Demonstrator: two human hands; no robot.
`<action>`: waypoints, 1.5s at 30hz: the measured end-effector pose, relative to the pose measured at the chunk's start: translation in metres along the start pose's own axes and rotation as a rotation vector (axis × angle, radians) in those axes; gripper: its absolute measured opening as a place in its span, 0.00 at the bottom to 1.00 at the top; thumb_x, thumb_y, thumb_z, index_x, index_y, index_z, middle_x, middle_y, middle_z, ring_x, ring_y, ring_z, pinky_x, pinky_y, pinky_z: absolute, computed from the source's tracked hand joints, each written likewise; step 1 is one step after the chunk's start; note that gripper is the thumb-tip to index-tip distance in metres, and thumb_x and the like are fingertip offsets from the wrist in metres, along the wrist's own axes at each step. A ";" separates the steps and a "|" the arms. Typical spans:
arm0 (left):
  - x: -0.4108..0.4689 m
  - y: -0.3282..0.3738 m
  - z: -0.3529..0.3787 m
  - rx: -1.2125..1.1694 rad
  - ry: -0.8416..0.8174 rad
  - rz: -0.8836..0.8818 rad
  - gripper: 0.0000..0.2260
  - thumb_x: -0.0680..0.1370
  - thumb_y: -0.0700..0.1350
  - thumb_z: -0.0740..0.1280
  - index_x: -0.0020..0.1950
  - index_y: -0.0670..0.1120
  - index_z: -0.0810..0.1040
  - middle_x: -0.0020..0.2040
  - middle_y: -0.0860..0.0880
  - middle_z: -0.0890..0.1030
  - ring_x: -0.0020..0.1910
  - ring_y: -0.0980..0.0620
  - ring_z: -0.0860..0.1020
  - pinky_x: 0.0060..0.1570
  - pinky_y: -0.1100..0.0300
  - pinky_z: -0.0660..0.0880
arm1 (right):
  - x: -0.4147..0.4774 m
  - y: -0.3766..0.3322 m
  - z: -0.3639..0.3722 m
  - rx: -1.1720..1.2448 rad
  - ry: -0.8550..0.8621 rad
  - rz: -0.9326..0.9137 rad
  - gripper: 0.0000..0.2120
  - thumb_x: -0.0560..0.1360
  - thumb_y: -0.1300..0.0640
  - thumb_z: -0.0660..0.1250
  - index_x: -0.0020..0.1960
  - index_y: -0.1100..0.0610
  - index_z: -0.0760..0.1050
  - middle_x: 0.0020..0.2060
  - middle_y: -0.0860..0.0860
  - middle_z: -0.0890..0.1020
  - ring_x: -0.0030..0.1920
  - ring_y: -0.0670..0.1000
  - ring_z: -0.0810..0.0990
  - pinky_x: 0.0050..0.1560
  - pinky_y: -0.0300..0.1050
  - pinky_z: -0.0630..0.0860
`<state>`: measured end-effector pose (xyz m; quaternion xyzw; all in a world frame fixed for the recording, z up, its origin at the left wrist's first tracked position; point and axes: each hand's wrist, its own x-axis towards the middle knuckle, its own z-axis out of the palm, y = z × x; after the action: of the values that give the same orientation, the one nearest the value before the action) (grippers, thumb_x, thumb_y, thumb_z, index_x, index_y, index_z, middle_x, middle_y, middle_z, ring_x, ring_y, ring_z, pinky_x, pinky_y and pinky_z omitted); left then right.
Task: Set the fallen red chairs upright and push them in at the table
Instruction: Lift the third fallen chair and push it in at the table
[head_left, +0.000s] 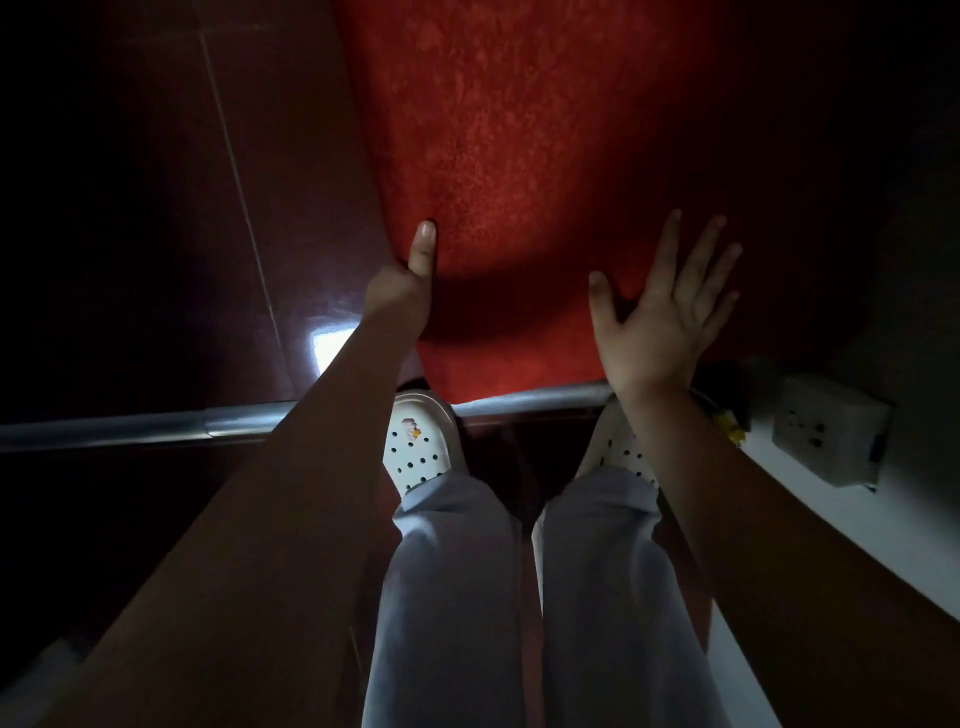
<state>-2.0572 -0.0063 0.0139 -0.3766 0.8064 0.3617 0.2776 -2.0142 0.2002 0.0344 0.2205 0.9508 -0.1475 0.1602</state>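
A red upholstered chair fills the upper middle of the head view, seen from very close, with its metal tube running across below the padding. My left hand grips the padding's left edge; the thumb lies on the red fabric and the fingers are hidden behind it. My right hand is spread with straight fingers over the right side of the padding; I cannot tell whether it touches. The table is not in view.
Dark glossy floor tiles lie to the left, with a bright glare spot. A white wall base with a socket box runs along the right. My feet in white perforated clogs stand just behind the metal tube.
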 end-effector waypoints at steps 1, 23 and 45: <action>-0.005 0.005 -0.006 0.010 -0.002 0.005 0.33 0.80 0.65 0.54 0.68 0.37 0.71 0.65 0.36 0.75 0.64 0.39 0.73 0.57 0.59 0.64 | -0.002 -0.003 -0.006 -0.005 0.006 -0.007 0.38 0.77 0.34 0.56 0.80 0.50 0.47 0.79 0.57 0.45 0.78 0.60 0.41 0.74 0.62 0.41; -0.097 0.132 -0.155 -0.022 -0.133 -0.068 0.43 0.73 0.75 0.49 0.69 0.41 0.72 0.67 0.39 0.75 0.66 0.41 0.73 0.68 0.50 0.66 | -0.052 -0.034 -0.219 -0.245 0.061 -0.576 0.40 0.75 0.29 0.50 0.80 0.50 0.50 0.79 0.55 0.49 0.79 0.57 0.44 0.75 0.62 0.40; -0.139 0.193 -0.259 -0.121 -0.206 -0.085 0.50 0.63 0.80 0.55 0.72 0.45 0.69 0.69 0.42 0.74 0.66 0.42 0.74 0.68 0.46 0.67 | -0.055 -0.066 -0.338 -0.382 0.320 -0.833 0.46 0.62 0.47 0.80 0.76 0.50 0.64 0.74 0.57 0.67 0.73 0.62 0.65 0.72 0.64 0.58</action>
<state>-2.1805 -0.0668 0.3380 -0.3875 0.7335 0.4344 0.3508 -2.0792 0.2415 0.3747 -0.1925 0.9809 0.0139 -0.0232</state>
